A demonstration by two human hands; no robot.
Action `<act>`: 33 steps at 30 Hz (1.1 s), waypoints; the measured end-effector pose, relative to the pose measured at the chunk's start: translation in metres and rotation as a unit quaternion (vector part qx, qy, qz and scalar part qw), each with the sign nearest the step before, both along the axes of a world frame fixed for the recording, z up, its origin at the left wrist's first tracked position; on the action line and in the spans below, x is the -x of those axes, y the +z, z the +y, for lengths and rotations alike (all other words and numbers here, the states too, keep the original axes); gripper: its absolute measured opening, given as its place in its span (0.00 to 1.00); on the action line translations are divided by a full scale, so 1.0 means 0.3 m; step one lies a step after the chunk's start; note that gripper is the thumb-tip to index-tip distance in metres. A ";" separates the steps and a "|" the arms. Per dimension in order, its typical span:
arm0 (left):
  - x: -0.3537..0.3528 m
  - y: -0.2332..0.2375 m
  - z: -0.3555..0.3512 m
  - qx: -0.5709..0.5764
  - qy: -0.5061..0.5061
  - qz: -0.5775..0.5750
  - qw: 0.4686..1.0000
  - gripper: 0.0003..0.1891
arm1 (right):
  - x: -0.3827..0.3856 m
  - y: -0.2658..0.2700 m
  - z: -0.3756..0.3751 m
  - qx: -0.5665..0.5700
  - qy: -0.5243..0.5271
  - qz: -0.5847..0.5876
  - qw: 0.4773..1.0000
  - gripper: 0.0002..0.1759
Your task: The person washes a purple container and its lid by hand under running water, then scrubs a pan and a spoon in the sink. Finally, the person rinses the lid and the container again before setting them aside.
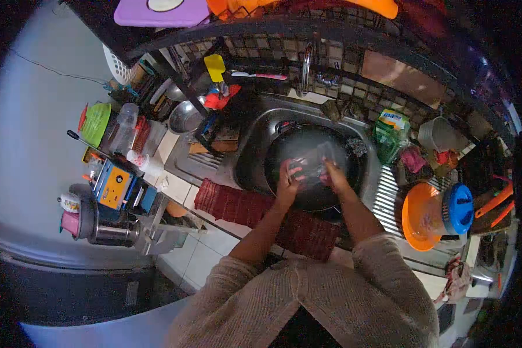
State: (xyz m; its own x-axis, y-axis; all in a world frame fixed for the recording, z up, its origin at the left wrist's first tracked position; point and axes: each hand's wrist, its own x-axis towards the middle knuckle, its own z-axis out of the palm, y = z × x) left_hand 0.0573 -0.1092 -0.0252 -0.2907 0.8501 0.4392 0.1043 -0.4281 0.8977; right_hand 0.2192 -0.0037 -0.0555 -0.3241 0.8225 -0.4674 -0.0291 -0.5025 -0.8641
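Note:
Both my hands are over the sink [252,130], above a large dark round pan [278,145] that lies in the basin. Between them is a clear, see-through container [314,158], blurred, its exact kind hard to make out. My left hand [288,180] has its fingers curled on the near left side of it. On the right side, my right hand [334,176] grips it too, its fingertips partly hidden. A grey metal scourer [357,146] rests at the pan's right edge.
A red cloth [232,203] covers the counter's front edge. Right of the sink stand a green packet [390,134], an orange plate [414,214] and a blue-lidded clear jug [457,209]. Left are a metal bowl [185,117] and an orange-and-blue box [117,184]. The tap [305,69] rises behind.

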 end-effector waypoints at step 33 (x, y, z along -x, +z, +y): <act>0.031 -0.040 -0.015 0.118 -0.044 -0.096 0.987 0.23 | 0.007 -0.037 -0.014 -0.303 0.030 -0.186 0.934 0.13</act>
State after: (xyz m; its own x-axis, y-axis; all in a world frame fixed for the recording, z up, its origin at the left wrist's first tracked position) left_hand 0.0480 -0.1138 -0.0373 -0.2689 0.9482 0.1692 -0.1055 -0.2036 0.9734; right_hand 0.2172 -0.0079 -0.0666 -0.2863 0.9581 -0.0110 0.3431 0.0918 -0.9348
